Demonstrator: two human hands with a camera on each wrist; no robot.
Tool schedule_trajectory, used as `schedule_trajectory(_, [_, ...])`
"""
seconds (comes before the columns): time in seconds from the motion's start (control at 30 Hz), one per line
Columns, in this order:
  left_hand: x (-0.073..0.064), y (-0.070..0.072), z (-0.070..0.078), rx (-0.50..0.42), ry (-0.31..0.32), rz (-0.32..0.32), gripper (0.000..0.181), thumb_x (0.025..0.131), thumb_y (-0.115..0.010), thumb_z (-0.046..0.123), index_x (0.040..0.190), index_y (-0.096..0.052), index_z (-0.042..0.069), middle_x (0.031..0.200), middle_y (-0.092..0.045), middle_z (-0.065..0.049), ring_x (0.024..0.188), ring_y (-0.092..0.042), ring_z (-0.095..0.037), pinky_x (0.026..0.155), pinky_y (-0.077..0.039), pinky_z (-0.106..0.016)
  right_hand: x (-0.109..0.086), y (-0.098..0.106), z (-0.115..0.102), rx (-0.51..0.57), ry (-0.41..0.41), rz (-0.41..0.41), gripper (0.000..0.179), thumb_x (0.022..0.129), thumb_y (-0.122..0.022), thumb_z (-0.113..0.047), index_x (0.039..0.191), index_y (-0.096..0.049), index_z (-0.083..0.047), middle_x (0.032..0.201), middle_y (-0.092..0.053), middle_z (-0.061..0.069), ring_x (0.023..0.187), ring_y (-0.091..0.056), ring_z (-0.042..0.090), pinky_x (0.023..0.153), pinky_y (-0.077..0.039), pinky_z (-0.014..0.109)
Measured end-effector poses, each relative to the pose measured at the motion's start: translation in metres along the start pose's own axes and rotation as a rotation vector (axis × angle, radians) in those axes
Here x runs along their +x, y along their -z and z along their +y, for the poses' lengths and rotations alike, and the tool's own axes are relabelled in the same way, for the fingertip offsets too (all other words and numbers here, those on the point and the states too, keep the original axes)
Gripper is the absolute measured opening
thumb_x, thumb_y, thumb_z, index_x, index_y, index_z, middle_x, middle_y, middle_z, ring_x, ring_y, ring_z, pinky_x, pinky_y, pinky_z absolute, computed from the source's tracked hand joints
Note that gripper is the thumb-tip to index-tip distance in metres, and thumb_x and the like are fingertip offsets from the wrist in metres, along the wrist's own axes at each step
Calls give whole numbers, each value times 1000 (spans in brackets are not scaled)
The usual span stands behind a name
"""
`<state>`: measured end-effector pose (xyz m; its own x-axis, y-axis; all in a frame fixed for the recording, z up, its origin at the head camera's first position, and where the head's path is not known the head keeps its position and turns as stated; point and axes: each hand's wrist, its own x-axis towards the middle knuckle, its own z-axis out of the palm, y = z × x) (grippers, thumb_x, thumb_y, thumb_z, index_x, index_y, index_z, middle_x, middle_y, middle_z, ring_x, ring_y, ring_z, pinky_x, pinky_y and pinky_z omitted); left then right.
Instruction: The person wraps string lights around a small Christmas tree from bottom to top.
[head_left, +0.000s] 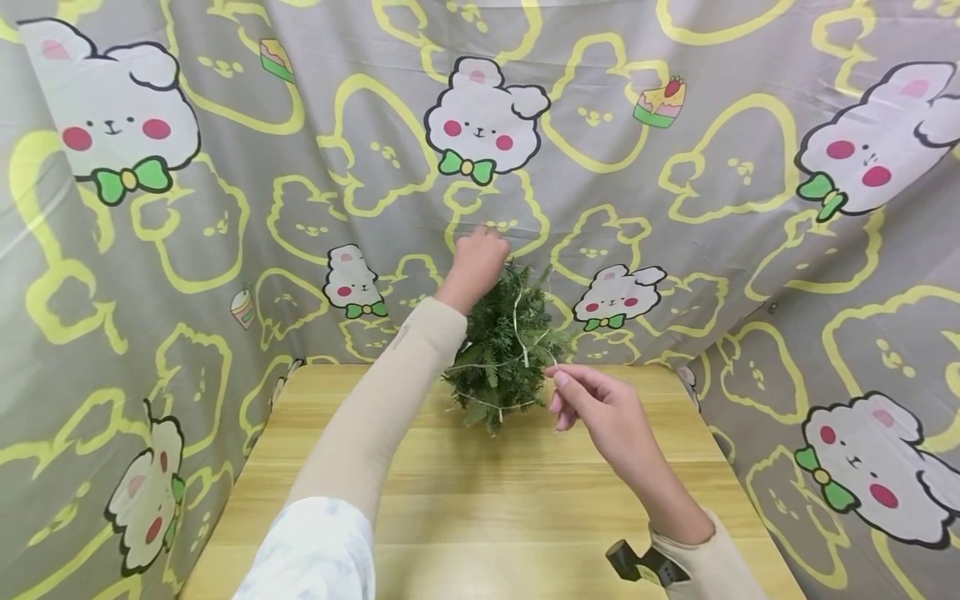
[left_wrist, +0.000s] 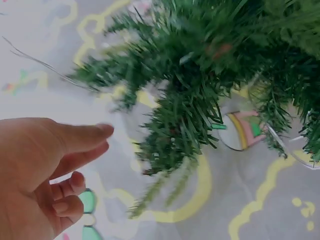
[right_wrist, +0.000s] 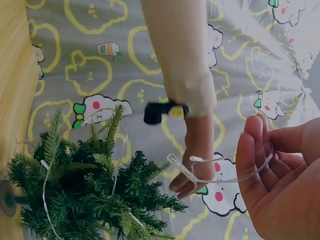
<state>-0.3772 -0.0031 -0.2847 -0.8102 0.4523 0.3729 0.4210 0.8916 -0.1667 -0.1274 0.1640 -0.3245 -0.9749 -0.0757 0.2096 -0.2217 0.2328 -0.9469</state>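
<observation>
A small artificial Christmas tree [head_left: 536, 310] stands on the table, with a thin clear string of fairy lights [right_wrist: 182, 168] draped over its branches. My right hand [head_left: 603, 412] is to the right of the tree and pinches the light string between thumb and fingers. From those fingers a loop with small clear bulbs reaches toward the tree in the right wrist view. My left hand [head_left: 482, 258] is at the tree's top left, beside a branch tip. In the left wrist view its thumb and forefinger lie close together, the other fingers loosely curled, and nothing shows between them.
The wood-grain table [head_left: 465, 508] extends in front of the tree. A grey curtain [head_left: 405, 125] with yellow outlines and white rabbit faces surrounds it at the back and sides. On my right wrist sits a black camera mount [head_left: 647, 567].
</observation>
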Motion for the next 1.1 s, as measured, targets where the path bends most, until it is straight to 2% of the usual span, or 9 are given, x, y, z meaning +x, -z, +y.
schedule_trajectory(0.07, [-15, 7, 2, -45, -14, 12, 28, 98, -55, 1, 103, -77, 17, 103, -73, -2, 96, -63, -23, 66, -57, -43, 1, 0, 0, 3, 2, 2, 29, 103, -59, -26, 119, -70, -4, 82, -68, 18, 63, -66, 22, 69, -60, 32])
schedule_trajectory(0.2, [-49, 16, 9, -133, -42, 55, 24, 98, -67, 16, 117, -74, 28, 108, -74, 5, 91, -64, -18, 60, -53, -37, 2, 0, 0, 6, 5, 5, 28, 103, -59, -27, 118, -71, -6, 82, -68, 16, 63, -65, 22, 69, -59, 32])
schedule_trajectory(0.3, [-73, 16, 15, -182, -104, 141, 27, 95, -71, 27, 122, -72, 30, 107, -75, 8, 88, -65, -16, 54, -50, -31, 2, 0, 0, 6, 3, 6, 29, 103, -59, -28, 118, -71, -6, 82, -68, 16, 63, -65, 23, 70, -59, 32])
schedule_trajectory(0.37, [-86, 13, 19, -205, -158, 216, 29, 94, -72, 28, 123, -72, 31, 108, -75, 10, 87, -65, -14, 51, -47, -27, 2, 0, 1, 8, 2, 7, 29, 103, -59, -27, 119, -70, -5, 82, -68, 17, 63, -65, 23, 69, -59, 32])
schedule_trajectory(0.53, [-104, 2, 21, -194, -261, 344, 26, 95, -72, 25, 121, -74, 32, 108, -76, 12, 86, -63, -10, 47, -40, -22, 2, -1, 2, 18, 5, 6, 29, 103, -60, -26, 119, -70, -4, 83, -67, 19, 62, -65, 22, 68, -59, 32])
schedule_trajectory(0.67, [-103, -7, 18, -194, -308, 377, 19, 96, -72, 24, 113, -77, 30, 106, -76, 12, 85, -63, -11, 48, -41, -22, 1, -2, 1, 15, 0, 4, 29, 103, -60, -26, 119, -70, -5, 82, -67, 18, 62, -65, 22, 68, -59, 32])
schedule_trajectory(0.83, [-89, -17, 9, -221, -329, 410, 15, 96, -70, 19, 107, -79, 24, 103, -77, 8, 84, -66, -12, 53, -49, -23, 1, -6, 2, 27, -24, -5, 30, 102, -62, -27, 119, -70, -4, 82, -68, 16, 62, -65, 21, 68, -59, 32])
schedule_trajectory(0.97, [-70, -21, -3, -228, -293, 443, 17, 98, -66, 12, 107, -78, 18, 105, -78, 4, 86, -70, -15, 58, -54, -26, 2, -10, 6, 28, -43, -19, 32, 101, -63, -30, 120, -70, -6, 82, -69, 13, 63, -66, 21, 69, -60, 33])
schedule_trajectory(1.1, [-51, -16, -19, -219, -224, 455, 17, 100, -62, 11, 107, -77, 16, 105, -78, 1, 86, -70, -18, 61, -57, -30, 3, -13, 9, 22, -44, -24, 31, 101, -63, -31, 119, -71, -7, 84, -69, 18, 64, -66, 20, 68, -59, 32])
